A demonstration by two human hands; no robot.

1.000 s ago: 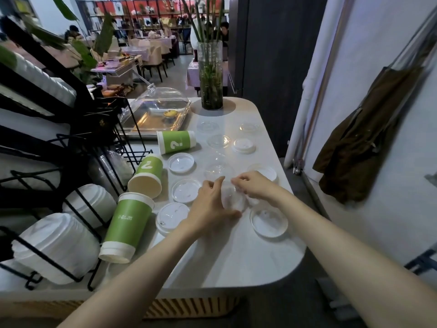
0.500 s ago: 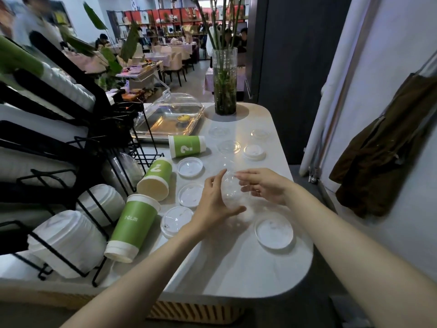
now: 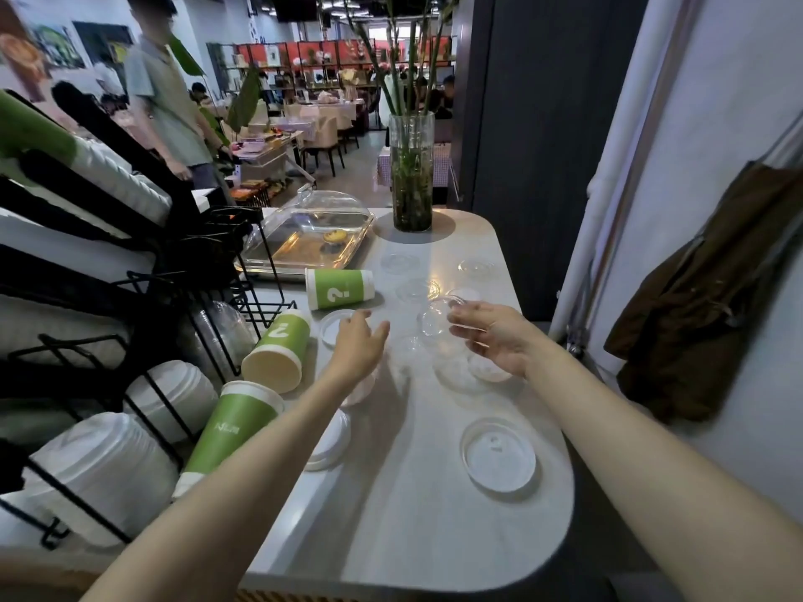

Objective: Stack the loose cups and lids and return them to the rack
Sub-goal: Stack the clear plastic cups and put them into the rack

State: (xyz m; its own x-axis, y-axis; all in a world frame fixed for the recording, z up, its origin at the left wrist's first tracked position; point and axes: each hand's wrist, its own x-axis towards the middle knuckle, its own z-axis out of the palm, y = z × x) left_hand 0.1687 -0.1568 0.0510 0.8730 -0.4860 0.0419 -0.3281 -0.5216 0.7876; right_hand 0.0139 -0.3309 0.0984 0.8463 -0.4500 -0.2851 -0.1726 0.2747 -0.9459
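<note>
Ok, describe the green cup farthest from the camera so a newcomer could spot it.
Start at the tall glass vase at the counter's far end. Nearer the camera sits a clear domed tray; the cup lies on its side beside it. Unlike the other two green cups, its question mark faces you.

From where you stand, the bench (image 3: 426,536) runs ahead toward twelve o'clock, with the rack (image 3: 87,384) along its edge at nine o'clock. Three cups lie on their sides beside the rack: the near cup (image 3: 230,432) at ten, the middle cup (image 3: 278,354) behind it, the far cup (image 3: 339,288) beyond that. A flat lid (image 3: 499,459) sits on the bench at one o'clock, nearest you. The covered tray (image 3: 304,245) lies behind the far cup, and the vase (image 3: 410,176) stands at the bench's far end, right of the tray.
</note>
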